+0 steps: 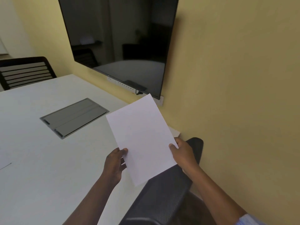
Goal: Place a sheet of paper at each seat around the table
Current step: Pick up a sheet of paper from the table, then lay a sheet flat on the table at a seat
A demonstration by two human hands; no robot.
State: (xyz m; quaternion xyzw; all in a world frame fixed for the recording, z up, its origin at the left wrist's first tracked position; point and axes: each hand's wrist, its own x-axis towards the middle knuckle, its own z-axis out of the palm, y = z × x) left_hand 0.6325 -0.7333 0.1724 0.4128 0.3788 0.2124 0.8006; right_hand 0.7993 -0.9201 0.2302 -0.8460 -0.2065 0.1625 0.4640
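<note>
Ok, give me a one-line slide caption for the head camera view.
Both hands, left hand and right hand, hold white paper above a white table, by a mesh chair.

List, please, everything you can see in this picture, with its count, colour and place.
sheet of paper: one or a thin stack, white, held over the table's right edge
table: one, white, left and centre
cable hatch: one, grey, set into the tabletop
mesh chair: one, black, at the near right edge of the table, beneath the paper
slatted chair: one, black, at the far left side
screen: one, black and off, on the wall
wall: yellow, right and behind
left hand: gripping the paper's left edge
right hand: gripping the paper's right edge
</note>
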